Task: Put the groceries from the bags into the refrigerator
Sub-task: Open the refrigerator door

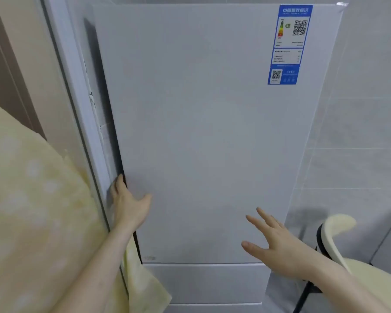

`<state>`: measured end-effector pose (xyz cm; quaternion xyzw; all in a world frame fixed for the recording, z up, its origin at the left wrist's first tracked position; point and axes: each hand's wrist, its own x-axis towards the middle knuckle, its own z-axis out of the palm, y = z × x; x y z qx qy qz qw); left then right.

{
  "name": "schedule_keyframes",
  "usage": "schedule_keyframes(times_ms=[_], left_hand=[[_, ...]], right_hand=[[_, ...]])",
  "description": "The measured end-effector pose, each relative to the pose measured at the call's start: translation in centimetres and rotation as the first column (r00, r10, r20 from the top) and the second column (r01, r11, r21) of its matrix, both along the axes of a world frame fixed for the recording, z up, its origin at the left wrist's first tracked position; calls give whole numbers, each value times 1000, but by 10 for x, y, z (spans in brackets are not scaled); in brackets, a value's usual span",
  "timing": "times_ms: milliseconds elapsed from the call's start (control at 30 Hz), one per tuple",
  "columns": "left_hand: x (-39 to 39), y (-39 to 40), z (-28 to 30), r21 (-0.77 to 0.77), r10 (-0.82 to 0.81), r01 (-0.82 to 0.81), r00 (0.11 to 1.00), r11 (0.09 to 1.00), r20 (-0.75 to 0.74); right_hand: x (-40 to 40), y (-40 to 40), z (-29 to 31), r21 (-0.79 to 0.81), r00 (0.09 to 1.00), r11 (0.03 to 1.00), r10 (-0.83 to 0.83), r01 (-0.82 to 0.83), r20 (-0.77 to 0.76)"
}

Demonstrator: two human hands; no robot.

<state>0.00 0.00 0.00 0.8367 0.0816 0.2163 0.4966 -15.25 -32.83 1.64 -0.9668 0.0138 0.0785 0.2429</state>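
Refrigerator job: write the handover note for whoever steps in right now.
Left hand: fingers hooked round the left edge of the upper refrigerator door, thumb on its front.
Right hand: open, fingers spread, holding nothing, in front of the door's lower right.
Door looks shut or barely cracked.
No bags or groceries in view.
Done: nothing visibly stored.
Left: open door, fetch bags, load groceries.

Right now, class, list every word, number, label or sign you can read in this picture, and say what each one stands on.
"中国能效标识": blurred white heading, my best reading, on the blue energy label stuck to the upper right of the refrigerator door.
Two QR codes and a coloured rating bar on that label: signs only, no words to read.
Small print on the label: too blurred to read.
Faint mark at the door's lower left corner: illegible.
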Motion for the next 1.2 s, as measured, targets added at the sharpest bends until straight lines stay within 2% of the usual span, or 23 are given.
schedule_keyframes(times_ms=[300, 633, 933, 1100, 1200], left_hand=[[16, 3, 14, -232, -40, 26, 997, 972, -59], [-11, -1, 22, -216, 11, -27, 997, 976, -77], [-98, 0, 2, -254, 59, -56, 998, 966, 6], [-172, -13, 3, -366, 37, -14, 998, 931, 57], [-221, -22, 2, -362, 29, 3, 996, 932, 83]], right_hand=[[-9, -4, -5, -18, 998, 998, 55, -55, -9], [-46, -18, -15, -8, 995, 995, 97, -97, 5], [-85, -9, -26, 20, 986, 986, 164, -164, 19], [-118, 1, -33, 53, 974, 973, 222, -224, 43], [-141, 5, -34, 70, 969, 967, 242, -245, 51]])
